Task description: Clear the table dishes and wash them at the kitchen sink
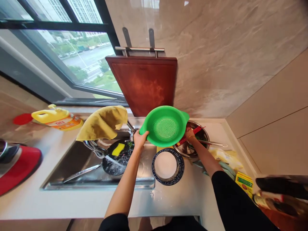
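Note:
My left hand point(140, 140) is closed on the left handle of a green colander point(166, 126). The colander is tilted so that its perforated inside faces me, with nothing in it. Beside the colander's right edge, my right hand point(189, 133) is closed around a bundle of red chopsticks point(197, 129), which stick out on both sides of it. Its fingertips are partly hidden. Below that hand is a metal bowl point(190, 154) with a long metal utensil handle point(214, 143) across its rim. In front stands a stack of bowls, a white one point(165, 165) inside a blue-patterned one point(181, 173).
A black pan point(113, 166) with a yellow sponge point(118, 149) lies in the sink point(96, 185). A yellow cloth point(103, 123) drapes over the faucet. A yellow jug point(57, 118) stands left; a cutting board point(150, 83) hangs behind. Cloths point(226, 157) and a yellow box point(244, 183) lie right.

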Demonstrator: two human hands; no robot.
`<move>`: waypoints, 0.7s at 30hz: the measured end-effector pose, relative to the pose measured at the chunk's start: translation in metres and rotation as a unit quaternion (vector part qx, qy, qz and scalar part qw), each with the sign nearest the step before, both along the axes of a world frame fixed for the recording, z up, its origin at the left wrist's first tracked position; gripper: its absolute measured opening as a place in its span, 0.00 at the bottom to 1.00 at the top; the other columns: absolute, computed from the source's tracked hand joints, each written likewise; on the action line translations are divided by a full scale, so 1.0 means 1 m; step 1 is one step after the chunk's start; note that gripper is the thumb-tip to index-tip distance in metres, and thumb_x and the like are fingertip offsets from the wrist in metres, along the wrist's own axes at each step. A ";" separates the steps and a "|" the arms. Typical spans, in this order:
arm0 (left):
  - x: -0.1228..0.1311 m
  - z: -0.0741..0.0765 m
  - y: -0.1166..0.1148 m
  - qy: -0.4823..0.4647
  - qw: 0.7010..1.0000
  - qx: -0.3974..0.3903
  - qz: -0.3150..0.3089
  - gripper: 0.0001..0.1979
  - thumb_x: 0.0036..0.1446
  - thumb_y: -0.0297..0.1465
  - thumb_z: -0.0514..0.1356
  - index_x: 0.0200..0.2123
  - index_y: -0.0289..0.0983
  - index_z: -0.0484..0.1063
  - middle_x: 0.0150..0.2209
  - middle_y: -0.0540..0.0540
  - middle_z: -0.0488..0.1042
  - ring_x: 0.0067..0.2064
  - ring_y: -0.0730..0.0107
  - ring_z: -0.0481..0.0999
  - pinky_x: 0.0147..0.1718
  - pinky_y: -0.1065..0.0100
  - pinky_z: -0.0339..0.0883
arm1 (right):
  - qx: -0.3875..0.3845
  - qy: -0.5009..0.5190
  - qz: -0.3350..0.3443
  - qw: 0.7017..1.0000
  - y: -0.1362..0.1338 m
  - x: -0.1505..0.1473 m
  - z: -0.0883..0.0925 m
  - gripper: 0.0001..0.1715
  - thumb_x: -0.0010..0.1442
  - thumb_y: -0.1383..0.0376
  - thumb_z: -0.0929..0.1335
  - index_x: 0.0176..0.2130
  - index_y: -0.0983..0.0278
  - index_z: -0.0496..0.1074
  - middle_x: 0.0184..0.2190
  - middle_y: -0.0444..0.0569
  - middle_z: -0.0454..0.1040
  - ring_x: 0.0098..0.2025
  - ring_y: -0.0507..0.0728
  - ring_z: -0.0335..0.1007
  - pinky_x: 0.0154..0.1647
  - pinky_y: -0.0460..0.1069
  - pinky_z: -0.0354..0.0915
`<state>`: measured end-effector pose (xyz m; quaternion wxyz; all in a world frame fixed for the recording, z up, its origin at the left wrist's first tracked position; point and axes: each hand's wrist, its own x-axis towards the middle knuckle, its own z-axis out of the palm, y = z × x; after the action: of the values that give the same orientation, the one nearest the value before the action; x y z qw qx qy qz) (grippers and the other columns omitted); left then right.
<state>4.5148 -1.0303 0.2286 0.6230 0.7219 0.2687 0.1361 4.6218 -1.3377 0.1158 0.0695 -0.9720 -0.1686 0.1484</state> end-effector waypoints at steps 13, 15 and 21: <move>-0.004 0.004 0.020 0.019 0.995 0.081 0.048 0.17 0.38 0.33 0.63 0.35 0.35 0.71 0.26 0.48 0.74 0.29 0.66 0.75 0.27 0.67 0.71 | -0.133 0.004 0.080 0.988 -0.024 -0.020 0.044 0.25 0.51 0.68 0.71 0.48 0.74 0.71 0.44 0.70 0.75 0.48 0.70 0.72 0.49 0.58 0.64; -0.003 0.008 0.021 0.017 0.995 0.086 0.051 0.15 0.38 0.32 0.64 0.34 0.35 0.71 0.27 0.47 0.74 0.29 0.64 0.76 0.27 0.67 0.71 | -0.145 -0.016 0.082 0.986 -0.036 -0.027 0.067 0.24 0.52 0.68 0.70 0.50 0.75 0.70 0.44 0.70 0.75 0.49 0.70 0.72 0.50 0.58 0.63; 0.005 0.013 0.014 0.011 0.996 0.076 0.035 0.14 0.37 0.30 0.64 0.32 0.36 0.69 0.28 0.46 0.73 0.31 0.64 0.76 0.27 0.68 0.70 | -0.217 -0.075 0.084 0.970 -0.069 -0.046 0.147 0.15 0.56 0.65 0.68 0.43 0.70 0.72 0.39 0.66 0.77 0.45 0.66 0.74 0.53 0.58 0.58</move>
<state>4.5194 -1.0164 0.2418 0.5582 0.7588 0.2896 0.1696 4.5755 -1.4071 0.2626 -0.1683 -0.9545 -0.2186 0.1134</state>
